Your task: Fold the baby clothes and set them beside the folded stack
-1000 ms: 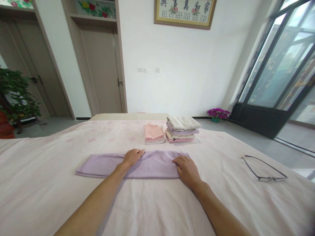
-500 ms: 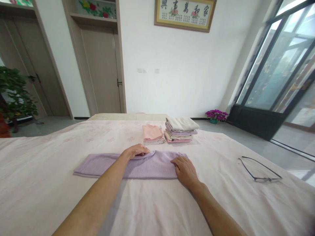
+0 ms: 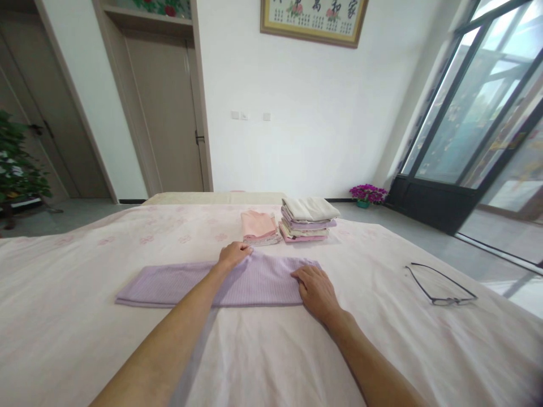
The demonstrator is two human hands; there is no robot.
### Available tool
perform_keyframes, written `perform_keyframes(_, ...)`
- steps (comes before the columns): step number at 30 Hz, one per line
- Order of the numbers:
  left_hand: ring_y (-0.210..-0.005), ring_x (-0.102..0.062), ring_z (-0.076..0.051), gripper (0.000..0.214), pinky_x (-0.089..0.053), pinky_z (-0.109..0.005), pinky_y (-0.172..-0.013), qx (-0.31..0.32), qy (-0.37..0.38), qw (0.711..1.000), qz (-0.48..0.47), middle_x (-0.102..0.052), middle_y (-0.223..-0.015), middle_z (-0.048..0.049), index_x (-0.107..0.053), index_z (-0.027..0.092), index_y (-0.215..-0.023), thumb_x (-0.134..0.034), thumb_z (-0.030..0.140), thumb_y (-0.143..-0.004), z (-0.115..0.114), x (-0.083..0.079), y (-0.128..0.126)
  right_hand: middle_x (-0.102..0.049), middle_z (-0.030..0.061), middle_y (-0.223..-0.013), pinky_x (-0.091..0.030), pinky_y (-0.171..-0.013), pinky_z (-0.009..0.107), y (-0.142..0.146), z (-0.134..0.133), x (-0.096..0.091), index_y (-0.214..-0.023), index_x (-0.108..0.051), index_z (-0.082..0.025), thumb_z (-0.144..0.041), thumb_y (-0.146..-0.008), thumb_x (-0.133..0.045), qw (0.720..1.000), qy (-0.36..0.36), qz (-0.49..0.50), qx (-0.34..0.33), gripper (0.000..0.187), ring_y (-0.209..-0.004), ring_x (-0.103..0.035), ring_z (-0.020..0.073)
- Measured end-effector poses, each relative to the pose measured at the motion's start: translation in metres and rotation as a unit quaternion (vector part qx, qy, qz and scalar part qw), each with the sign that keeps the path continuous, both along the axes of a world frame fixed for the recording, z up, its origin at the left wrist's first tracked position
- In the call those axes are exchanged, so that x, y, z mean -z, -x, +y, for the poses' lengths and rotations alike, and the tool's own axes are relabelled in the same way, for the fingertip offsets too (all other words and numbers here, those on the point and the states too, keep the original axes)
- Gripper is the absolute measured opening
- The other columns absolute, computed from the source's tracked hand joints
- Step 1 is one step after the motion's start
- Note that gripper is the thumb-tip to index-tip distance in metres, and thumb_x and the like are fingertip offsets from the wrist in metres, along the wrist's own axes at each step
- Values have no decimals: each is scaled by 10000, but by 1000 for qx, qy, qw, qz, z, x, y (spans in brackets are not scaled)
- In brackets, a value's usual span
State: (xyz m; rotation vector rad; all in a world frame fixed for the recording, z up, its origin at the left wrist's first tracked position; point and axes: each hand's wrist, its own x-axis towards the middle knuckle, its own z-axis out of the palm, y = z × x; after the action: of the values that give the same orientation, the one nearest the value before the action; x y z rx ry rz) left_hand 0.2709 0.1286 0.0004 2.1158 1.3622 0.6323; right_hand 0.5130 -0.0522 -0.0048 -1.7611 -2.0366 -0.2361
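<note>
A lilac ribbed garment [image 3: 258,288], folded into a long flat strip, lies crosswise on the bed in front of me. My left hand [image 3: 235,253] pinches its far edge near the middle and lifts that edge a little. On the garment's right end rests my right hand [image 3: 315,287], fingers spread and palm down. Just beyond the strip are a small pile of folded peach cloth [image 3: 258,224] and a taller stack of folded clothes [image 3: 309,217] topped with a cream piece.
A pale pink sheet [image 3: 263,362] covers the bed. Eyeglasses [image 3: 445,288] lie on it at the right. Beyond the bed, purple flowers [image 3: 368,193] stand near a dark-framed glass door [image 3: 449,135], and a leafy plant [image 3: 19,164] is at the left.
My left hand has drawn the garment's far edge slightly up and away, smoothing the sag beside it. My right hand stays on the right end. The view has shifted slightly.
</note>
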Motion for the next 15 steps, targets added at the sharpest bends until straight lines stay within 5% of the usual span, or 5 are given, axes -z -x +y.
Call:
perform_keyframes(10, -1038, -560, -284, 205, -231, -496, -1033, -24, -255, 962, 96, -691, -988, -128, -690, 203, -879, -525, 321, -912, -6, 6, 6, -641, 35, -1176, -354, -986, 364, 1, -7, -3, -1163, -631, -269, -141, -868, -468, 1000, 18, -12, -4, 361, -1109, -519, 207)
perform_keyframes(15, -1056, -583, -222, 361, -381, -382, -992, 72, -292, 949, 95, -685, -1068, -101, -693, 202, -1008, -365, 352, -992, -25, 5, 11, -631, 31, -1204, -334, -1006, 359, -1, -5, 0, -1193, -620, -269, -155, -872, -472, 1000, 19, -12, 2, 372, -1138, -502, 199)
